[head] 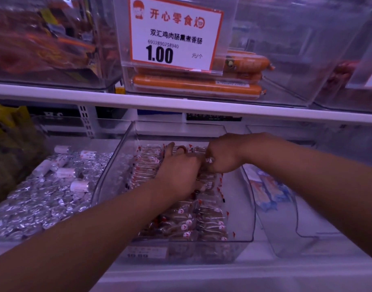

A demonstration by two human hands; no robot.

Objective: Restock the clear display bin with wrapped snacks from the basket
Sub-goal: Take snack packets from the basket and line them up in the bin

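A clear display bin [109, 171] sits on the lower shelf, holding several small clear-wrapped snacks [202, 224] with red marks on their ends. Both my hands are inside it. My left hand [176, 171] lies over the snacks in the middle of the bin, fingers spread and reaching toward the back. My right hand [223, 157] is beside it at the back right, fingers curled down around a wrapped snack [208, 160]. The basket is not in view.
A bin of silver foil-wrapped pieces [43, 197] stands to the left, and a clear bin with blue-wrapped packs [269, 192] to the right. The white shelf edge [180, 102] runs overhead, carrying a bin of orange sausages [197, 85] behind a price card [174, 36].
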